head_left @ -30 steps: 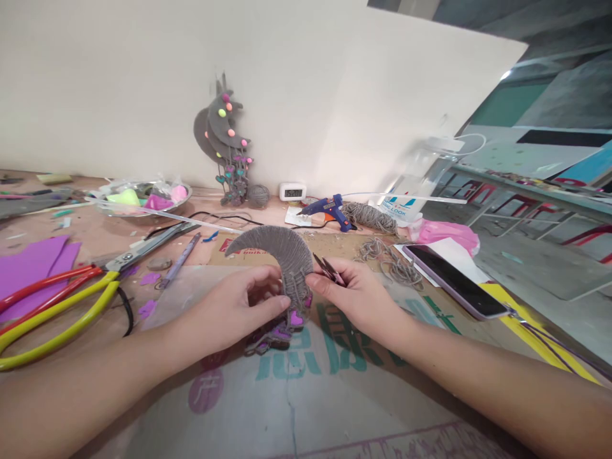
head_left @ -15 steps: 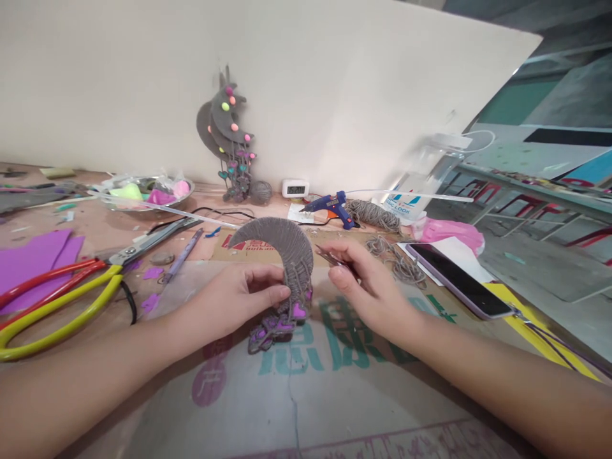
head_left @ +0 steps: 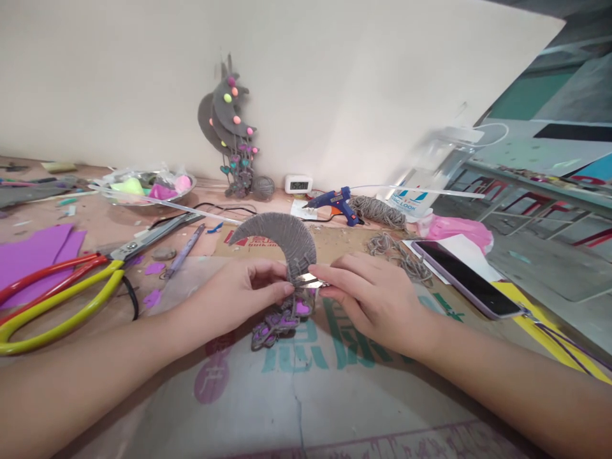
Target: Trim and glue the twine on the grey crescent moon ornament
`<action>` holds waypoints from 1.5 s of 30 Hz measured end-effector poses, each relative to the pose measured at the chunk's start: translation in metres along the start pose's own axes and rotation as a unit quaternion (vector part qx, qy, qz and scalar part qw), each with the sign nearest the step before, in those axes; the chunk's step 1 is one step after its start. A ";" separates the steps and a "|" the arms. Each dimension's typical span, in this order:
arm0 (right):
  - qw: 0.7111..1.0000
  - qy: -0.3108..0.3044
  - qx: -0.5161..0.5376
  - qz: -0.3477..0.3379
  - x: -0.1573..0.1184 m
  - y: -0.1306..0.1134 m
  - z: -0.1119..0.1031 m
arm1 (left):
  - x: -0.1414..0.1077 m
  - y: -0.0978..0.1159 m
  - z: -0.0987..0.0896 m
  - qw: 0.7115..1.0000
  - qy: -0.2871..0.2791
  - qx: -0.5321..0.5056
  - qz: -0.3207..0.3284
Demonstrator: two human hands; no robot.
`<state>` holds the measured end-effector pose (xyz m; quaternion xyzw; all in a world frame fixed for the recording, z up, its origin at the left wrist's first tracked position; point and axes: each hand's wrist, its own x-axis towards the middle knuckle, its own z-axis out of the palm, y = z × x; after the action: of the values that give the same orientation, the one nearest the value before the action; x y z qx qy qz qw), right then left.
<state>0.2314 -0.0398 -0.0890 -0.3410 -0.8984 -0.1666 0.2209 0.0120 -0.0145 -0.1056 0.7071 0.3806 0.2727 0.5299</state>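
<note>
A grey yarn-wrapped crescent moon (head_left: 287,234) stands upright in front of me, with grey strands and purple-centred pieces (head_left: 277,326) hanging from its lower end. My left hand (head_left: 258,287) pinches the crescent's lower part between thumb and fingers. From the right, my right hand (head_left: 370,293) grips small shiny metal clippers (head_left: 310,280), which look like nail clippers. Their tip is at the yarn beside my left thumb; the exact point of contact is too small to make out.
Large red-and-yellow-handled shears (head_left: 102,271) lie on the left by purple sheets (head_left: 41,255). Behind are a bowl (head_left: 189,186), a blue glue gun (head_left: 337,204) and finished moon hangings (head_left: 224,121). A phone (head_left: 466,277) and loose grey yarn (head_left: 394,252) lie at right.
My right hand has moved left and brought the clippers to the lower part of the crescent. My left hand keeps its hold. The whole view has shifted slightly.
</note>
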 end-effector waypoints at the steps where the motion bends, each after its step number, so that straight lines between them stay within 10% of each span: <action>1: 1.000 -0.002 -0.008 -0.001 0.000 0.000 0.000 | 0.000 0.000 0.000 1.000 0.001 0.004 -0.001; 45: 0.999 -0.018 -0.012 -0.041 -0.003 0.010 0.003 | 0.001 -0.001 0.000 0.999 -0.016 0.028 0.018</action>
<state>0.2392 -0.0329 -0.0911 -0.3094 -0.9133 -0.1807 0.1936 0.0117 -0.0137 -0.1064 0.7325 0.3670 0.2601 0.5109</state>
